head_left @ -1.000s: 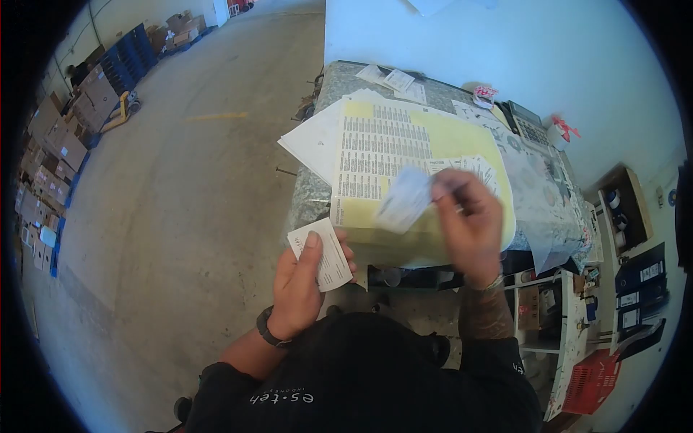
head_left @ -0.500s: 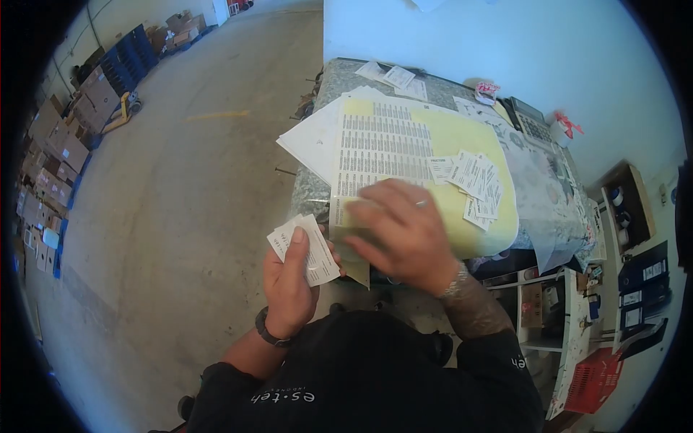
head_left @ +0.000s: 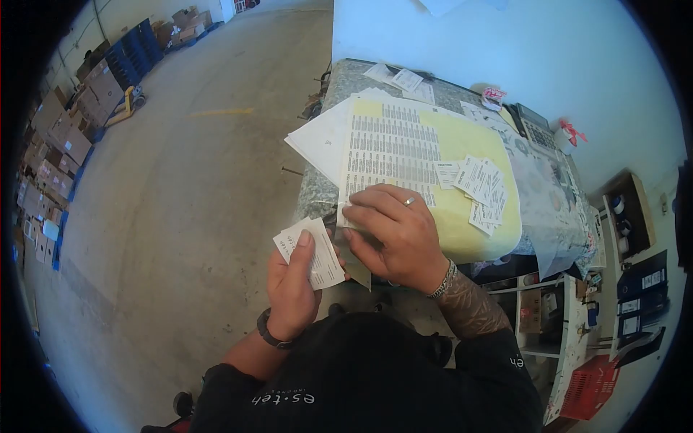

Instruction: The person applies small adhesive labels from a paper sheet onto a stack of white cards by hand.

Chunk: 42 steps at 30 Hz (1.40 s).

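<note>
Several small white printed cards point(head_left: 323, 261) are gripped in my left hand point(head_left: 292, 278), thumb on top, beside the table's near left corner. My right hand point(head_left: 397, 231) rests over the lower left edge of a yellow sheet with rows of small printed labels point(head_left: 393, 148). Its fingers are bent at the sheet's edge; whatever lies under the fingertips is hidden. To the right on the yellow sheet, a loose pile of printed cards point(head_left: 480, 184) is spread out.
White paper point(head_left: 321, 141) sticks out at the table's left. At the back are more slips point(head_left: 406, 79), a calculator point(head_left: 535, 128) and a white cup with a red ribbon point(head_left: 567, 137). Shelves and a red basket point(head_left: 590, 387) stand at the right; boxes point(head_left: 65, 133) line the far left.
My right hand, blurred before, is now sharp and lower at the sheet's left edge. The left hand still holds the cards. The view has shifted slightly.
</note>
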### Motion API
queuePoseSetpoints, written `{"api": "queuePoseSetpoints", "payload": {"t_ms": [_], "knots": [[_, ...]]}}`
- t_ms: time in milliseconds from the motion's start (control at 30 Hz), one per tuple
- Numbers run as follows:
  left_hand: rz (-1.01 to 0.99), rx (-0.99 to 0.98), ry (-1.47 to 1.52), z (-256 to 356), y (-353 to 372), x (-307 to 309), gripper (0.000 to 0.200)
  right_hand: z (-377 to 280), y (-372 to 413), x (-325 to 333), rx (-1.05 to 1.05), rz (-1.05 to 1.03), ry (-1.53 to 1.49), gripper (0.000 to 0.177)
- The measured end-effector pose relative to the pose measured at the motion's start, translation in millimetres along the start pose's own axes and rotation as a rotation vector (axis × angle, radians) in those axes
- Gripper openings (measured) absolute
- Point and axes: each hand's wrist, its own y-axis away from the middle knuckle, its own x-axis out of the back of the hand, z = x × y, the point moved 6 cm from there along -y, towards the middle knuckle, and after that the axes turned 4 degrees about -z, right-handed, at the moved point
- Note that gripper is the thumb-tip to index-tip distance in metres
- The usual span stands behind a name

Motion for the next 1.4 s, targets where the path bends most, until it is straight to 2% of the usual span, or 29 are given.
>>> {"api": "queuePoseSetpoints", "payload": {"t_ms": [633, 833, 900, 933, 1000, 1133, 1333, 1400], "knots": [[0.006, 0.011, 0.001, -1, 2, 1, 0.033, 6, 2, -7, 0.044, 0.02, 0.027, 0.021], [-0.026, 0.023, -0.001, -3, 0, -3, 0.033, 18, 9, -2, -0.107, 0.163, -0.175, 0.014], [-0.014, 0.061, 0.003, -5, 1, -3, 0.034, 7, 13, 8, 0.033, 0.33, -0.072, 0.017], [-0.011, 0.059, 0.004, -5, 0, -3, 0.034, 3, 14, 13, 0.036, 0.328, -0.073, 0.017], [-0.114, 0.066, 0.02, -6, 1, -8, 0.036, -26, 19, 24, 0.298, 0.266, 0.081, 0.022], [-0.116, 0.038, -0.002, -5, 4, -12, 0.031, -36, 21, 19, 0.344, 0.271, 0.187, 0.022], [-0.142, 0.015, 0.037, -4, 4, -13, 0.029, -38, 21, 13, 0.362, 0.168, 0.208, 0.021], [-0.136, 0.01, 0.039, -4, 4, -12, 0.029, -38, 20, 12, 0.342, 0.105, 0.185, 0.026]]}}
